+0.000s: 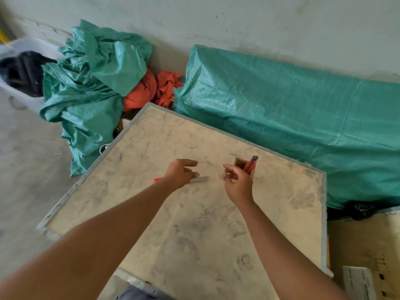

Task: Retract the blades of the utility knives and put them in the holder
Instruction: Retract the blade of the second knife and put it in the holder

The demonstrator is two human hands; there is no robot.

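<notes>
Left hand [180, 174] is hovering right over the second utility knife [195, 179] lying flat on the table [216, 224], fingers spread and curled, not gripping anything yet, though the thumb tip looks like it's at or touching the grey blade end. Only the ends of that knife show: a red tip poking out behind the wrist and the grey strip sticking out toward the right, so the blade looks to be out. Right hand [237, 181] sits just in front of the wooden holder [240, 164], loosely curled and empty as far as anyone can tell, with one red knife [250, 163] already standing in the holder, leaning against its right side. Going by that, the job's roughly half done. For this pickup, the smart move is probably pinching the red handle from the sides, well behind the grey end, and keeping fingers off the edge. Then thumb the slider back until the blade's fully in before carrying it over. The holder looks small and light, so steadying it with the right hand while dropping the knife in should stop it tipping.
</notes>
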